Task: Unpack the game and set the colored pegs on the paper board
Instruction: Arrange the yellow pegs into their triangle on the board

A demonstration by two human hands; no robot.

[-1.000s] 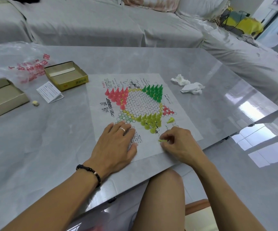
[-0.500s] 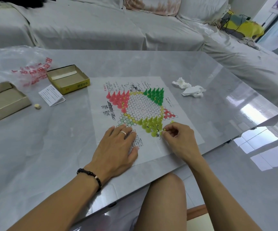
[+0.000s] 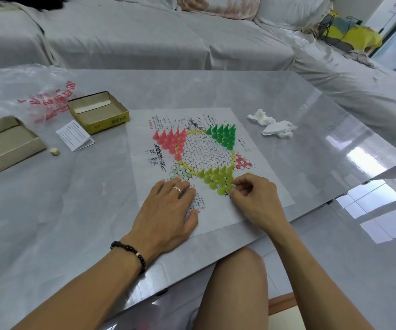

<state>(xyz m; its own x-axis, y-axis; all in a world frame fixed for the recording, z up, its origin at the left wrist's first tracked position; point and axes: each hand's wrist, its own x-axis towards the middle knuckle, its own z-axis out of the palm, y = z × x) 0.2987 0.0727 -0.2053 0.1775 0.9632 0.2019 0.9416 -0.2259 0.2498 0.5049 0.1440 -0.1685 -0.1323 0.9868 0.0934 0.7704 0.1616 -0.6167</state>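
**Right hand pinching at the yellow-green pegs**

Pinched fingertips: the right hand (image 3: 255, 198) curls in at the edge of the yellow-green pegs (image 3: 217, 178); what it grips, I cannot tell. Left hand (image 3: 166, 215) lies flat, fingers straight, pressing the paper board (image 3: 216, 220) on the table (image 3: 85, 210). Red pegs (image 3: 169, 140) stand at ten o'clock on the board, green pegs (image 3: 223, 134) at one o'clock.
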